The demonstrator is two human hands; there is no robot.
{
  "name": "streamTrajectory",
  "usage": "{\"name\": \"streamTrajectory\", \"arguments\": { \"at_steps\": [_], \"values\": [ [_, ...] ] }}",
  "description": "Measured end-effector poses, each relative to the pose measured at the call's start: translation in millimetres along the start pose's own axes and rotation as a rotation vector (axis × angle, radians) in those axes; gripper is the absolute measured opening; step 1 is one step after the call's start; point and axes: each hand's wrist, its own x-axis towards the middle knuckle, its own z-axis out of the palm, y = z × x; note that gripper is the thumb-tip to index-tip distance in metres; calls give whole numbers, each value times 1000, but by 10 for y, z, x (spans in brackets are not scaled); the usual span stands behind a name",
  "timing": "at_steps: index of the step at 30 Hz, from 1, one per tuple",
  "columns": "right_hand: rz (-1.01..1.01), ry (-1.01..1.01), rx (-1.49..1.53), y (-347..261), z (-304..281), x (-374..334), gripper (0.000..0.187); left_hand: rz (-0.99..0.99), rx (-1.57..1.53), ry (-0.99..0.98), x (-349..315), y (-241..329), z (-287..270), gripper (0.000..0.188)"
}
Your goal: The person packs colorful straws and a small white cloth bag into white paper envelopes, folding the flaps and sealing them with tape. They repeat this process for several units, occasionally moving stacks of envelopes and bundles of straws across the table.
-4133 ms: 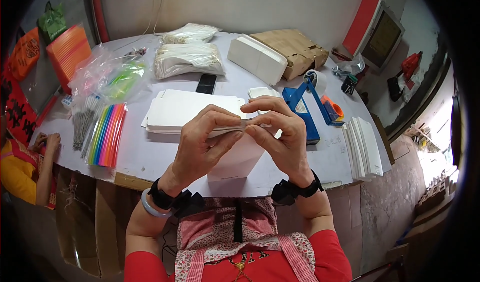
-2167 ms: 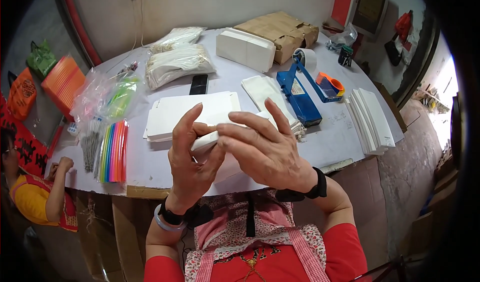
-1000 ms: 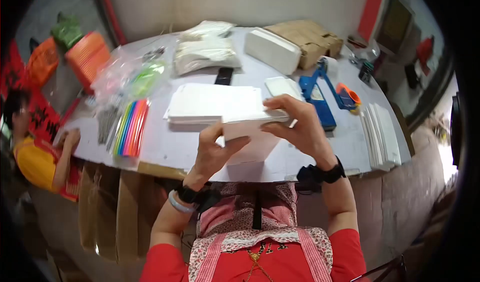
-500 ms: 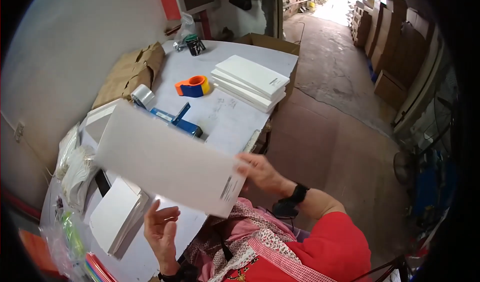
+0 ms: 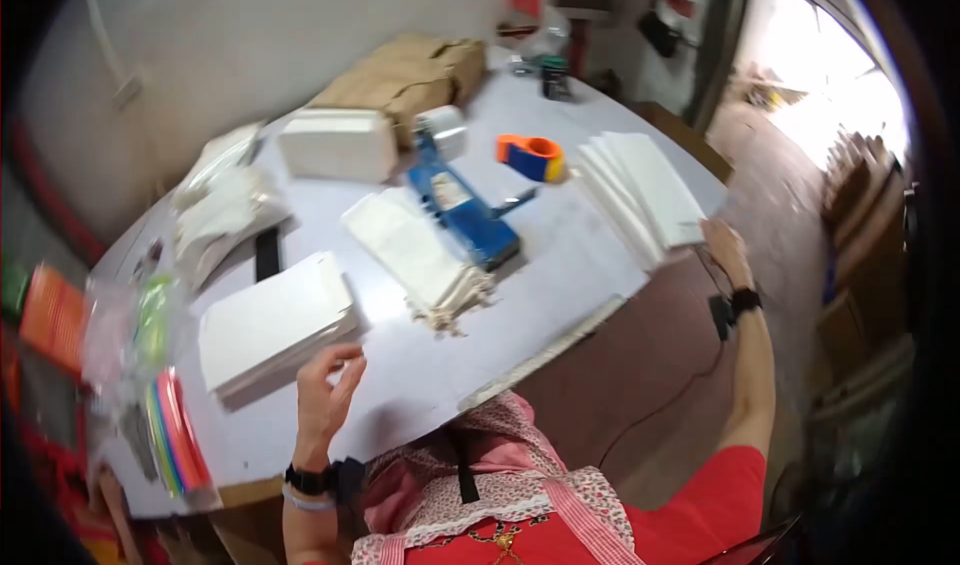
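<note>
My right hand [image 5: 727, 250] reaches far right, its fingers on the near corner of a flat white box [image 5: 655, 180] lying on top of a fanned pile of the same. Nearer to me, my left hand [image 5: 325, 390] is raised over the table with fingers loosely bent, thumb a little apart and nothing held. It is beside the near corner of a stack of flat white boxes [image 5: 275, 315]. Between the hands lie white cloth drawstring bags [image 5: 410, 250] with cords bunched at the near end, and a blue tape dispenser [image 5: 465, 210].
An orange and blue tape cutter [image 5: 530, 157], a white block-shaped stack [image 5: 338, 145] and a brown cardboard bundle [image 5: 400, 80] sit farther back. To the left are bagged white goods [image 5: 225, 205], a dark phone-like slab [image 5: 268, 253] and coloured strips [image 5: 178, 430]. A cable hangs by the table's right edge.
My right hand has carried the flat white box rightward onto the pile. The drawstring bags it covered now show. My left hand stays near the left stack. The view has turned left.
</note>
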Motion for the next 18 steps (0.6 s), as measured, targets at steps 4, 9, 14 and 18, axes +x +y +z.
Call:
{"name": "streamTrajectory", "arguments": {
  "at_steps": [4,9,14,18],
  "values": [
    [244,76,-290,-1117,-675,-330,41,56,481,305,144,-681,-755,38],
    [-266,134,621,-2419,-668,-876,25,-135,919,295,249,-1450,-1103,62],
    [-753,-633,940,-4492,-196,-1391,32,-205,842,281,166,-1766,-1016,73],
    [-883,-554,801,-5714,741,-1175,45,-205,822,308,170,-1738,-948,74]
  ]
}}
